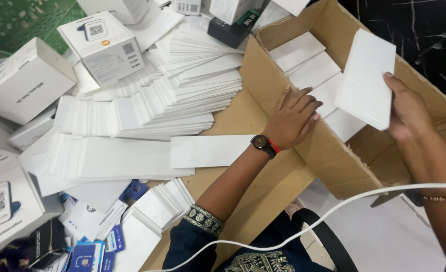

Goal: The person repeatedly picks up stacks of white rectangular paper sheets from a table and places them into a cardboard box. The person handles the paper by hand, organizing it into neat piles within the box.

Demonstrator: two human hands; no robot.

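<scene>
We hold a white card stack [366,80] pinched in our right hand [409,108], left hand [293,118] fingers spread flat on the cardboard box [334,161] rim, box part-filled at upper right, flat cards [157,100] remaining left of centre

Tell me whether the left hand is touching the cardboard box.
Touching. The head view shows the left hand lying palm down on the near wall of the cardboard box, fingers over its rim toward the white folded cards inside.

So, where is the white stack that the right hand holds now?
In the head view, the white stack is at upper right, in the right hand, above the cardboard box, right of the left hand.
</scene>
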